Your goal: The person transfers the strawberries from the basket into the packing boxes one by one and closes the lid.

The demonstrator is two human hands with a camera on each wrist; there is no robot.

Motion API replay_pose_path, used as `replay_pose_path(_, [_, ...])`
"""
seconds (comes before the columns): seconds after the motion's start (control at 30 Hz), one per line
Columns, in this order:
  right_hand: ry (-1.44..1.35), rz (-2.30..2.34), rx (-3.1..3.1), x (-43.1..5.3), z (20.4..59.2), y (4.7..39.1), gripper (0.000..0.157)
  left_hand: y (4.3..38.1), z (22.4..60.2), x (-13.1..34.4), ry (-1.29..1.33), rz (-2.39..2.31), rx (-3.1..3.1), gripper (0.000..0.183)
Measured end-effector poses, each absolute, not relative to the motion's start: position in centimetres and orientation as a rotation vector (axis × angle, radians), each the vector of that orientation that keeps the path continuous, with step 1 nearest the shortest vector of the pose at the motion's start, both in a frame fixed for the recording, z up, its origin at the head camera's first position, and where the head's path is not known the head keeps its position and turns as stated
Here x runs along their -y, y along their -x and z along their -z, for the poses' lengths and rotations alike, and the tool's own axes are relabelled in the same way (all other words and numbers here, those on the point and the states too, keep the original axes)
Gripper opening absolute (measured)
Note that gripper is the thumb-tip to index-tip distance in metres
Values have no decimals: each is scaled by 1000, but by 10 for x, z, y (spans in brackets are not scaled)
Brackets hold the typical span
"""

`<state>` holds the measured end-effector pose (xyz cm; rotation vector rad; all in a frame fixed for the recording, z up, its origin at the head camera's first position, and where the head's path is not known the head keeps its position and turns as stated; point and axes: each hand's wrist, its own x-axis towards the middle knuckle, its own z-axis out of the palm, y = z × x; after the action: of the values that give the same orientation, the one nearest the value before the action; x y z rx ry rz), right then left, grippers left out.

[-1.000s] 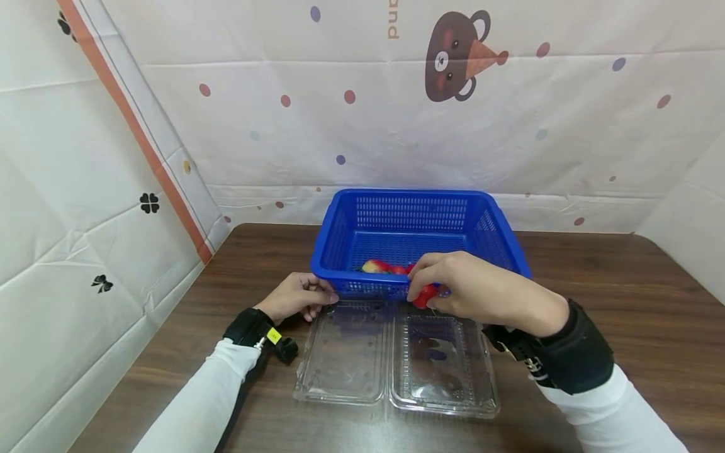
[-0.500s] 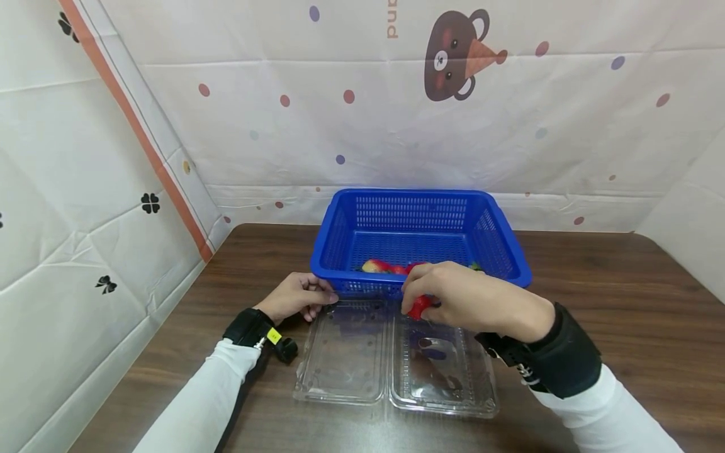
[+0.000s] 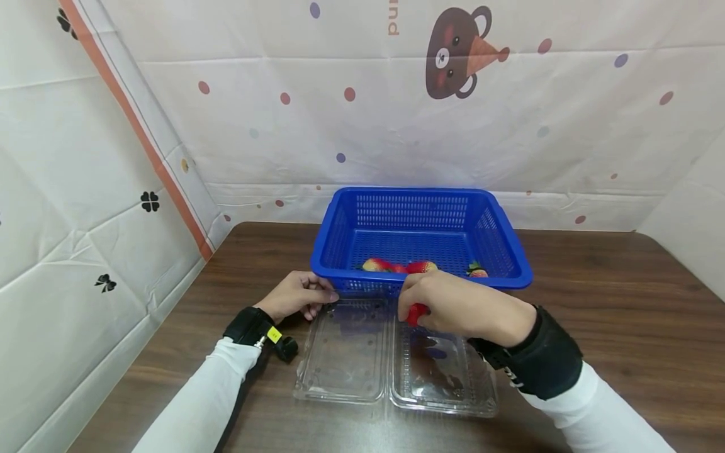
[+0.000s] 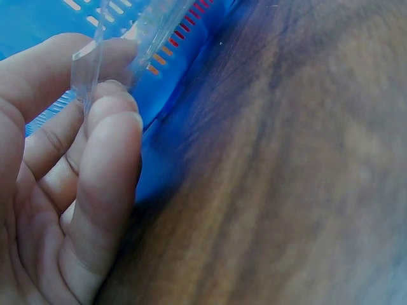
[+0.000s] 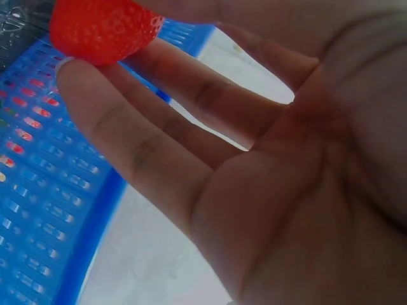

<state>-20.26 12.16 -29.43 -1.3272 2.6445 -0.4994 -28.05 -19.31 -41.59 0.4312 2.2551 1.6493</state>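
Observation:
My right hand (image 3: 447, 302) pinches a red strawberry (image 3: 417, 313) over the back of the clear plastic clamshell box (image 3: 391, 402), above its right half. The right wrist view shows the strawberry (image 5: 105, 28) between thumb and fingertips. At the back left corner of the box, my left hand (image 3: 297, 296) pinches the rim; the left wrist view shows the clear plastic edge (image 4: 86, 73) between thumb and fingers. The box lies unfolded, its two halves side by side. Directly behind it stands a blue basket (image 3: 421, 282) with several strawberries (image 3: 376, 265) near its front wall.
Everything stands on a brown wood-grain table (image 3: 612, 302). A white printed sheet (image 3: 255, 126) hangs behind the table and along its left side. Another strawberry (image 3: 477, 272) lies at the basket's front right, just behind my right wrist.
My right hand has moved the strawberry left and toward me, from the basket's front rim to over the box. More strawberries now show in the basket. The left hand stays put.

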Motion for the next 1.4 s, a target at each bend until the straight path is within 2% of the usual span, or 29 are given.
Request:
replay_pose_path(0.47, [1306,361,-2646,-114,307,206,19,283,416,192,-416,-1655,-2251,28])
replay_pose_path(0.83, [1134,323,-2635,-109,316,209,20,282,415,193,-417,-1647,-2263,27])
replay_pose_path(1.4, [1055,290,-2643,-107,323,212,19,280,415,194,-432,-1648,-2248,28])
